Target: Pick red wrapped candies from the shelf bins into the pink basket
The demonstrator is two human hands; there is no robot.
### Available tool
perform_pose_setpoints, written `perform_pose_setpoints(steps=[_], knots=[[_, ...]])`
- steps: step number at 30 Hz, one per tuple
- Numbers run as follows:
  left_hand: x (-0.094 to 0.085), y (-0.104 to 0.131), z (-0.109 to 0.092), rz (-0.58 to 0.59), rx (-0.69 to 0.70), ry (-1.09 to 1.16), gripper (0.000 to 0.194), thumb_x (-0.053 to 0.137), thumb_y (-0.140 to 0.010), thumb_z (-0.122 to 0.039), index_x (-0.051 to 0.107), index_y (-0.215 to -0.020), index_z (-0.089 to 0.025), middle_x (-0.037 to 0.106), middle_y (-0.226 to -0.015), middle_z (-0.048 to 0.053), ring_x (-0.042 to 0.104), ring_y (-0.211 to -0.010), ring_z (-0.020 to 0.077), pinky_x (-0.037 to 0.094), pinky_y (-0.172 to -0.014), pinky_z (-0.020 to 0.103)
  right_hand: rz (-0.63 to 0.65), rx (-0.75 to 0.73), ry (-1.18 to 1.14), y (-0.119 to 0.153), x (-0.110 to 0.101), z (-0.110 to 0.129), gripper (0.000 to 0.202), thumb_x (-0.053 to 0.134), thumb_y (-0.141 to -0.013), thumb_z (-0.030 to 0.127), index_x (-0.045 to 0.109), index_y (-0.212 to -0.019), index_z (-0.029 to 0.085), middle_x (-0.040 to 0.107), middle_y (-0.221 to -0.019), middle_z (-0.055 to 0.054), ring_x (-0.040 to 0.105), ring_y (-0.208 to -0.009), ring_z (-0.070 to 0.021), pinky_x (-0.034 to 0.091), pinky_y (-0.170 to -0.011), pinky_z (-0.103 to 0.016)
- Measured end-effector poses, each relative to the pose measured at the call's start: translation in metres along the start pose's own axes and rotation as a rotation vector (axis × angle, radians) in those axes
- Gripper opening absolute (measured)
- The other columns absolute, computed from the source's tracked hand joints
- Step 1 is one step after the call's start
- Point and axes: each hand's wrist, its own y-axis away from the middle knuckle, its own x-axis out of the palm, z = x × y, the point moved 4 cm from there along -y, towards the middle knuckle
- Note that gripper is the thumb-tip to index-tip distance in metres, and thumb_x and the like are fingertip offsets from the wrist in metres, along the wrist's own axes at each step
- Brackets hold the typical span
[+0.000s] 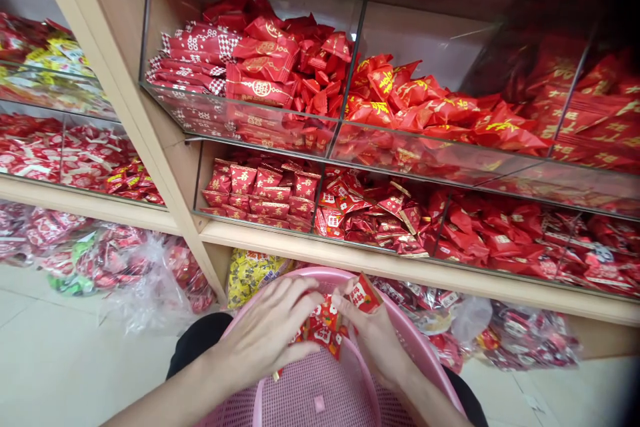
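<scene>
Low in the centre of the frame, over the pink basket (316, 271), pinching a red packet (365, 295) in the right hand (383, 340), at its thumb side, too covered to tell its long axis. Directly between both palms, just left of that pinch, a cluster of packets (325, 335), close against the curled fingers of the left hand (267, 323); impossible to tell from this angle whether closed on any of them.
</scene>
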Motion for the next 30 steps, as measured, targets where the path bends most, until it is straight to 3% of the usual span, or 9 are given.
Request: perform_pose_setpoints(steps=[2, 5, 10, 15, 18, 22, 26, 30], knots=[[0.004, -0.005, -0.004, 0.044, 0.039, -0.180, 0.025, 0.047, -0.086, -0.024, 0.048, -0.109, -0.018, 0.053, -0.112, 0.008, 0.049, -0.104, 0.0241, 0.040, -0.089, 0.041, -0.006, 0.028, -0.058, 0.001, 0.000, -0.001, 0.020, 0.065, -0.074, 0.025, 0.046, -0.077, 0.021, 0.049, -0.071, 0.005, 0.048, -0.066, -0.0107, 0.042, -0.066, -0.026], [0.011, -0.008, -0.002, 0.060, -0.023, -0.264, 0.015, 0.043, -0.085, -0.018, 0.050, -0.099, -0.016, 0.057, -0.098, 0.007, 0.053, -0.092, 0.0227, 0.044, -0.081, 0.039, -0.063, 0.015, 0.019, 0.000, -0.003, 0.000, 0.022, 0.066, -0.073, 0.028, 0.046, -0.077, 0.020, 0.049, -0.069, 0.005, 0.048, -0.062, -0.0103, 0.042, -0.063, -0.024], [0.028, -0.008, 0.006, 0.081, -0.120, -0.516, 0.044, 0.049, -0.078, -0.012, 0.043, -0.122, -0.010, 0.060, -0.101, 0.014, 0.052, -0.098, 0.0286, 0.042, -0.084, 0.043, -0.267, -0.078, 0.210, -0.004, -0.014, 0.009, 0.025, 0.065, -0.071, 0.033, 0.044, -0.079, 0.021, 0.049, -0.069, 0.005, 0.048, -0.059, -0.0107, 0.043, -0.058, -0.023], [0.048, -0.011, 0.007, 0.147, -0.088, -0.719, 0.049, 0.043, -0.076, -0.001, 0.045, -0.125, -0.005, 0.065, -0.090, 0.016, 0.056, -0.090, 0.0291, 0.044, -0.079, 0.042, -0.209, -0.040, 0.284, -0.001, -0.017, 0.002, 0.020, 0.053, -0.077, 0.026, 0.044, -0.094, 0.022, 0.056, -0.083, 0.001, 0.054, -0.074, -0.0152, 0.046, -0.070, -0.029], [0.044, -0.010, 0.005, 0.125, -0.098, -0.721, 0.043, 0.043, -0.076, -0.001, 0.051, -0.118, -0.006, 0.063, -0.093, 0.015, 0.055, -0.088, 0.0277, 0.044, -0.076, 0.040, -0.139, -0.081, 0.387, 0.002, -0.018, -0.001, 0.019, 0.048, -0.078, 0.023, 0.046, -0.097, 0.022, 0.057, -0.086, 0.000, 0.054, -0.077, -0.0158, 0.046, -0.074, -0.030], [0.021, -0.002, 0.010, 0.013, -0.168, -0.638, 0.030, 0.045, -0.083, -0.016, 0.056, -0.112, -0.014, 0.058, -0.098, 0.010, 0.052, -0.086, 0.0250, 0.043, -0.072, 0.039, -0.035, -0.133, 0.509, 0.003, -0.013, 0.001, 0.024, 0.049, -0.081, 0.027, 0.047, -0.105, 0.022, 0.057, -0.092, -0.002, 0.055, -0.079, -0.0163, 0.047, -0.073, -0.030], [0.004, 0.007, 0.021, -0.120, -0.267, -0.546, 0.038, 0.047, -0.084, -0.024, 0.048, -0.121, -0.016, 0.049, -0.115, 0.014, 0.046, -0.099, 0.0274, 0.040, -0.081, 0.043, -0.031, -0.260, 0.732, 0.003, -0.010, 0.013, 0.027, 0.052, -0.081, 0.027, 0.051, -0.107, 0.022, 0.054, -0.101, -0.005, 0.053, -0.091, -0.0193, 0.045, -0.079, -0.031], [0.019, 0.009, 0.012, -0.012, -0.020, -0.471, 0.035, 0.042, -0.088, -0.020, 0.047, -0.122, -0.021, 0.050, -0.122, 0.008, 0.042, -0.110, 0.0246, 0.030, -0.094, 0.043, -0.054, -0.323, 0.908, 0.004, -0.013, 0.020, 0.041, 0.049, -0.083, 0.026, 0.043, -0.124, 0.025, 0.049, -0.101, -0.005, 0.053, -0.090, -0.0184, 0.044, -0.082, -0.032]])
